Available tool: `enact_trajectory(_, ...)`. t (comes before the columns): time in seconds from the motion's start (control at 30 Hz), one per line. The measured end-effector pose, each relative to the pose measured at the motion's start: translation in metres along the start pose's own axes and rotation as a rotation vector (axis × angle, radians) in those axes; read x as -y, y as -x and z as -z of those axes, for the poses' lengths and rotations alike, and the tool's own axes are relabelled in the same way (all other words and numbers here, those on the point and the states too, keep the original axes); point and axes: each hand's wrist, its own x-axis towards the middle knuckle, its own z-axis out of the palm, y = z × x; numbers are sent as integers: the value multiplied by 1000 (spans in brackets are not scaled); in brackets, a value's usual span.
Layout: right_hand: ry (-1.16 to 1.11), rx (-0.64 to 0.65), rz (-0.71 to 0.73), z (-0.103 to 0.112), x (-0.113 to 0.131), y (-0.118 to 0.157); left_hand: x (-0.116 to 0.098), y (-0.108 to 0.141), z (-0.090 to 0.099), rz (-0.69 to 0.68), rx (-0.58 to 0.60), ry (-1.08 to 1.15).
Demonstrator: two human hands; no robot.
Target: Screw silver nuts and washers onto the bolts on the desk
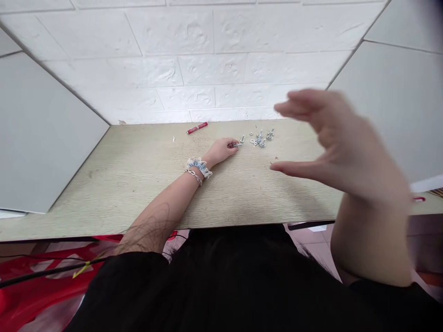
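Note:
On the wooden desk, my left hand (pixel 222 151) has its fingers closed round a small metal bolt (pixel 237 145), partly hidden by the fingertips. Just beyond that bolt another bolt (pixel 242 138) stands on the desk. To the right lies a cluster of silver bolts, nuts and washers (pixel 260 138), with a loose nut (pixel 251 133) at its left side. My right hand (pixel 341 143) is raised above the desk, closer to the camera and slightly blurred. Its thumb is stretched well apart from the fingers, with nothing between them.
A red marker-like tube (pixel 197 128) lies near the white brick-patterned wall (pixel 194 74). Grey-white panels stand at the left (pixel 44 133) and right (pixel 391 101) of the desk (pixel 145 184). A small white scrap (pixel 174 139) lies left of the tube. Red material (pixel 41 276) shows below the desk.

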Motion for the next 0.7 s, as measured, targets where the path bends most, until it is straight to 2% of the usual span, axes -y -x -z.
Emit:
enact_trajectory(0.1, 76, 159, -63, -21, -29, -4, 0, 0, 0, 4, 2, 6)
enact_trajectory(0.23, 143, 288, -236, -45, -67, -12, -1, 2, 1, 25, 13, 29)
enact_trajectory(0.33, 130, 362, -259, -56, -86, -21, -1, 2, 1, 40, 1, 31)
enact_trajectory(0.43, 65, 319, -245, -75, -103, -34, 0, 0, 0, 43, -30, 42)
enact_trajectory(0.6, -10, 88, -315, -125, -125, -46, -1, 1, 0, 35, -50, 69)
enact_trajectory(0.7, 40, 116, -245, -143, -130, -43, -7, 6, 0, 103, -54, 81)
